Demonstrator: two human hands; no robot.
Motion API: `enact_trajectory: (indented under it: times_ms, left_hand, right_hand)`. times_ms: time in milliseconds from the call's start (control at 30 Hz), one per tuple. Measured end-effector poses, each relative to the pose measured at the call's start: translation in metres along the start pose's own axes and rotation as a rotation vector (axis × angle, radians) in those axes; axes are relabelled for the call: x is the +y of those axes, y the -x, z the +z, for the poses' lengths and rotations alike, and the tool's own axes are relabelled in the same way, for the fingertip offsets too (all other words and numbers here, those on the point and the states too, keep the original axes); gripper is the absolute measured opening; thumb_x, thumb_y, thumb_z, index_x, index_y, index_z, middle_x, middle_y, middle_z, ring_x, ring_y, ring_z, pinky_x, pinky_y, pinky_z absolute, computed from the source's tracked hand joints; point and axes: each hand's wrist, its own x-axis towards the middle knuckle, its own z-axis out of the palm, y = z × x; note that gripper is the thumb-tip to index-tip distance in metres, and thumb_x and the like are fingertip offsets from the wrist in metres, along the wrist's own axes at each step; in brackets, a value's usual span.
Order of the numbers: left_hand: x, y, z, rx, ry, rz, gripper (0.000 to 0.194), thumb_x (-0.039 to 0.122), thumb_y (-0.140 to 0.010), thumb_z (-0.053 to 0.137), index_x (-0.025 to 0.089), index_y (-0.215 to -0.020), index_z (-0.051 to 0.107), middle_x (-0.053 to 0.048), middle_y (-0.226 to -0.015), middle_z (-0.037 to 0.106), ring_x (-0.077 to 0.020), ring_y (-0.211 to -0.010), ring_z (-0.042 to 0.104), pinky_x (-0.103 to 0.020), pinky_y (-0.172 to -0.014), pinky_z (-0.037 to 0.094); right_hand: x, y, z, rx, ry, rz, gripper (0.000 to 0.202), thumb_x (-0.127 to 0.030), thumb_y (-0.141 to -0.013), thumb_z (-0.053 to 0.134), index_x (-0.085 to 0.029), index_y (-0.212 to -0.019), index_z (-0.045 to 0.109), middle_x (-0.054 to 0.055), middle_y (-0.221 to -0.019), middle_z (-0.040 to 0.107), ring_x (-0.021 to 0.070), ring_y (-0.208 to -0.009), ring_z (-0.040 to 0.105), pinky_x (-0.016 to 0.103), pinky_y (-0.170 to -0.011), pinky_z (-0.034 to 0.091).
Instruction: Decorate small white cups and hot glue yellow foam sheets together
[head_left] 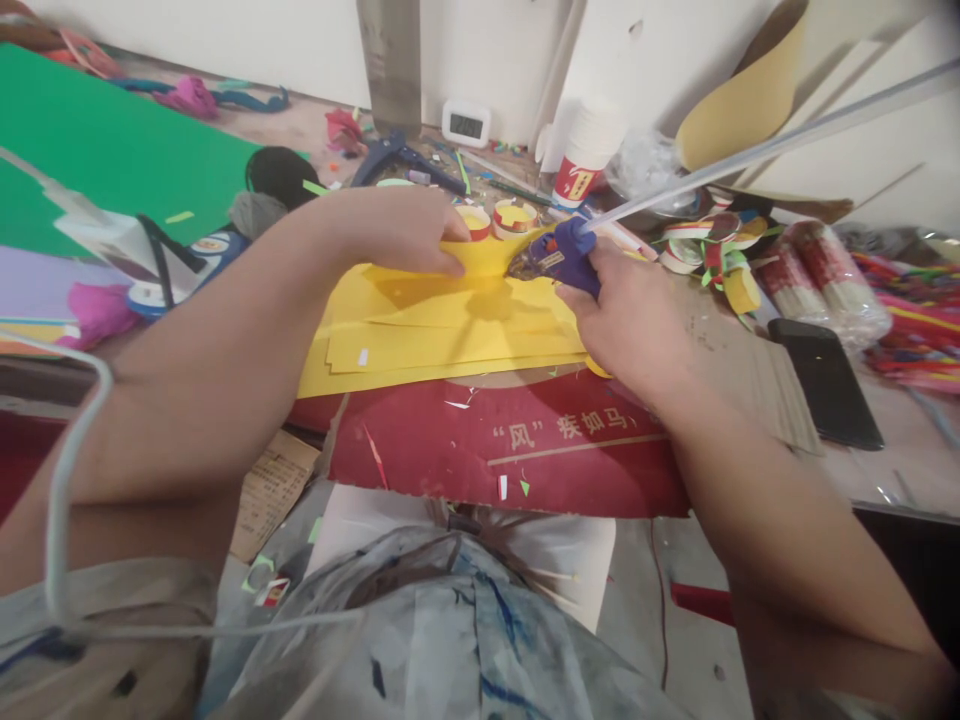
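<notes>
Between the thumb and fingers of my left hand (420,235) is the edge of a curved yellow paper strip (484,258). My right hand (634,305) is wrapped round a blue glue gun (562,255), whose nozzle points left and meets or nearly meets the strip. A clear glue stick (750,150) runs from the gun's back to the upper right. Under both hands lie flat yellow sheets (450,348), on top of a red cardboard piece (510,450) with printed characters. Two small paper rings with yellow inside, one of them a red-and-white ring (514,220), stand just behind the strip.
Behind are a white clock (466,124), a blue tool (405,160) and stacked paper cups (585,160). On the right lie a black phone (829,385), cardboard pieces (750,360) and wrapped bundles (817,270). A white cable (56,520) hangs near my left arm; a green sheet (112,150) lies back left.
</notes>
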Motion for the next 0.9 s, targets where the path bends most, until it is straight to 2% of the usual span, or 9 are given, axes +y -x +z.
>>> enact_trajectory:
  times_ms: [100,133,233,433,600,700,900]
  left_hand:
    - [-0.001,0.0,-0.003,-0.045,-0.17,-0.03,0.026,0.043,-0.085,0.055,0.023,-0.085,0.071,-0.006,-0.082,0.072,-0.0198,-0.073,0.049,-0.038,-0.074,0.041]
    - [-0.001,0.0,-0.004,-0.008,-0.189,-0.058,0.026,0.042,-0.086,0.054,0.022,-0.086,0.071,-0.007,-0.082,0.071,-0.0201,-0.074,0.048,-0.038,-0.074,0.041]
    - [0.004,-0.002,-0.003,0.051,-0.18,-0.069,0.028,0.042,-0.087,0.05,0.022,-0.086,0.071,-0.007,-0.083,0.069,-0.0208,-0.078,0.049,-0.037,-0.074,0.04]
    - [0.014,-0.004,0.001,-0.001,-0.121,-0.061,0.035,0.042,-0.088,0.047,0.017,-0.087,0.072,-0.008,-0.083,0.069,-0.0199,-0.075,0.051,-0.038,-0.074,0.038]
    - [0.013,-0.003,0.002,0.051,-0.115,-0.077,0.043,0.048,-0.089,0.045,0.016,-0.092,0.074,-0.009,-0.087,0.071,-0.0207,-0.078,0.051,-0.038,-0.075,0.038]
    - [0.012,-0.002,0.001,0.029,-0.105,-0.081,0.047,0.052,-0.089,0.044,0.017,-0.094,0.075,-0.008,-0.09,0.071,-0.0208,-0.08,0.05,-0.038,-0.077,0.038]
    - [0.013,-0.001,-0.001,0.015,-0.189,-0.072,0.049,0.051,-0.091,0.039,0.018,-0.093,0.074,-0.006,-0.084,0.065,-0.0178,-0.077,0.045,-0.037,-0.077,0.038]
  right_hand:
    - [-0.007,0.002,0.001,-0.036,-0.067,-0.036,0.037,-0.034,-0.094,0.058,-0.023,-0.128,0.064,0.015,-0.111,0.075,0.0389,-0.114,0.067,0.051,-0.093,0.053]
    - [-0.008,0.002,0.001,-0.047,-0.082,-0.047,0.038,-0.034,-0.094,0.057,-0.024,-0.13,0.064,0.014,-0.112,0.075,0.0387,-0.114,0.067,0.051,-0.093,0.053]
    - [-0.005,0.001,0.002,-0.063,-0.085,-0.06,0.04,-0.036,-0.094,0.058,-0.026,-0.133,0.063,0.013,-0.111,0.075,0.0379,-0.115,0.067,0.05,-0.092,0.054]
    - [0.012,0.0,0.001,-0.002,-0.036,-0.038,0.041,-0.036,-0.094,0.057,-0.024,-0.133,0.063,0.014,-0.11,0.074,0.0388,-0.116,0.067,0.052,-0.094,0.053]
    - [-0.003,0.0,0.003,-0.062,-0.122,-0.052,0.044,-0.032,-0.093,0.057,-0.026,-0.136,0.063,0.013,-0.118,0.075,0.0371,-0.117,0.067,0.051,-0.096,0.054]
    - [-0.009,0.001,0.005,-0.082,-0.16,-0.063,0.049,-0.031,-0.093,0.058,-0.028,-0.141,0.06,0.012,-0.119,0.075,0.0362,-0.117,0.067,0.051,-0.096,0.054]
    - [0.012,0.002,0.0,-0.017,-0.045,-0.016,0.045,-0.032,-0.093,0.058,-0.021,-0.137,0.061,0.015,-0.111,0.074,0.0378,-0.114,0.068,0.052,-0.095,0.054]
